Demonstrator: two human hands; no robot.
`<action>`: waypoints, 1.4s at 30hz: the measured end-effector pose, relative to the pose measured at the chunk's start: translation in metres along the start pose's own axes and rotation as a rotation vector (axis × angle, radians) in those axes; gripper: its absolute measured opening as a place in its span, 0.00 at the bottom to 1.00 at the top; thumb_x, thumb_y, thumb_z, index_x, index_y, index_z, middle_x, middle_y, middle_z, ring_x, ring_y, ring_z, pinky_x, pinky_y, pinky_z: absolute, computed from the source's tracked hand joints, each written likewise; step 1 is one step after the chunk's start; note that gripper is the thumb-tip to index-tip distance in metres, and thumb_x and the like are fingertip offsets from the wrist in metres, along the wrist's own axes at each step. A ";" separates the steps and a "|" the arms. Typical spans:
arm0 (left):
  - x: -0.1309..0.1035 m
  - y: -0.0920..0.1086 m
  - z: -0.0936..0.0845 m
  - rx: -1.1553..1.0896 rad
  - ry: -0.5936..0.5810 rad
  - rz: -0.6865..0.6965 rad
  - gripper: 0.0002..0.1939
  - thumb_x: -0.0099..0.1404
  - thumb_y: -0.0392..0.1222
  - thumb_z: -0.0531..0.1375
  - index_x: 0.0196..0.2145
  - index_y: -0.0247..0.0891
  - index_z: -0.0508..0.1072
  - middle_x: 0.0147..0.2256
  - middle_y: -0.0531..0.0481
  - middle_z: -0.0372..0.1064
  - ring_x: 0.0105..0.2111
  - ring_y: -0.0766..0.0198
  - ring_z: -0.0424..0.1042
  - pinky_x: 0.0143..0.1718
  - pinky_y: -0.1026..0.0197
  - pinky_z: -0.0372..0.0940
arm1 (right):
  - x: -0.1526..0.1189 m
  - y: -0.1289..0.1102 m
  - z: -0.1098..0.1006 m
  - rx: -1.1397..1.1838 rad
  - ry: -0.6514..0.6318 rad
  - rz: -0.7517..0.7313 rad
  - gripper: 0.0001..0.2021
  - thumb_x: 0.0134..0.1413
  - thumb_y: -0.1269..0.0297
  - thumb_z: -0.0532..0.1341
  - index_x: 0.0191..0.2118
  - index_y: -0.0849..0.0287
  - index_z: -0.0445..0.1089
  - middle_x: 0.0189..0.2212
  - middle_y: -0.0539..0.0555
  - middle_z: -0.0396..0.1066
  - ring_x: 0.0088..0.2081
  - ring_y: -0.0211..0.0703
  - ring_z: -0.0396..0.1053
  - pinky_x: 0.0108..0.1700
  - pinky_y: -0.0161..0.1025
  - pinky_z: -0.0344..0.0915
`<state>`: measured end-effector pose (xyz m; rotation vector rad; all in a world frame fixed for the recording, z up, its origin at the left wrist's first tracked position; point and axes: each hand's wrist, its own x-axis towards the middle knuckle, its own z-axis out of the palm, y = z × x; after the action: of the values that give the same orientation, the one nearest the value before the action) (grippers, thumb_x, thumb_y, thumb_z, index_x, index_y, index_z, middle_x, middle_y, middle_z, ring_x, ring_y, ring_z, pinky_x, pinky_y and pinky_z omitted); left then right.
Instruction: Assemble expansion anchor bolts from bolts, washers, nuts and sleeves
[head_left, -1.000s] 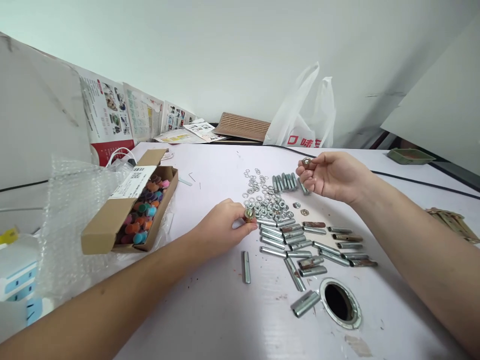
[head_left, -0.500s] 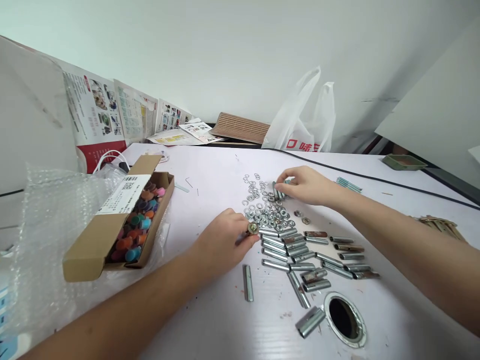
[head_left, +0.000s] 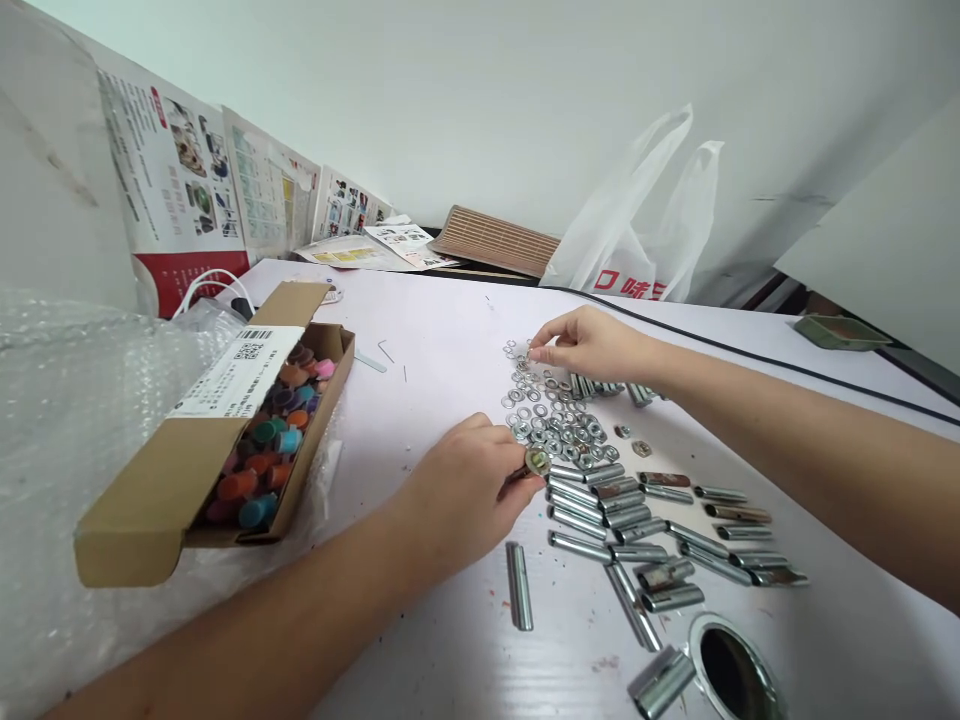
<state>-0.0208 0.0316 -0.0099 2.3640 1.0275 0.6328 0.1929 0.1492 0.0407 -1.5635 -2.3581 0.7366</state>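
My left hand [head_left: 472,490] is closed around a bolt [head_left: 538,461] with a round washer at its tip; the rest is hidden in the fingers. It hovers at the left end of several metal sleeves [head_left: 577,522] lying in rows. Farther back, my right hand [head_left: 592,345] pinches thumb and forefinger together among small spring washers [head_left: 523,366]. Whatever is between those fingertips is too small to make out. Between the hands lies a pile of nuts and flat washers [head_left: 562,430]. Some bolts [head_left: 596,386] rest under my right wrist.
At left a cardboard box [head_left: 142,470] of coloured caps stands on bubble wrap [head_left: 45,420]. A lone sleeve [head_left: 519,587] lies nearer me, and a metal ring [head_left: 731,665] sits front right. A white plastic bag [head_left: 630,240], black cable [head_left: 750,345] and green tray [head_left: 840,332] are behind.
My right hand has moved left from the bolts to the spring washers, leaving the bolts uncovered. My left hand still holds the bolt. The view has shifted slightly.
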 end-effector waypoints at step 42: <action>0.002 0.006 -0.004 -0.039 -0.063 -0.060 0.14 0.69 0.40 0.55 0.25 0.36 0.65 0.30 0.51 0.66 0.38 0.62 0.62 0.41 0.57 0.61 | -0.014 0.011 -0.010 -0.173 0.080 0.008 0.18 0.57 0.48 0.60 0.30 0.59 0.69 0.16 0.47 0.62 0.20 0.34 0.54 0.29 0.37 0.52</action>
<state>-0.0189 0.0304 -0.0025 2.2958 1.0446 0.5484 0.2117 0.1426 0.0452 -1.6373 -2.4132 0.4729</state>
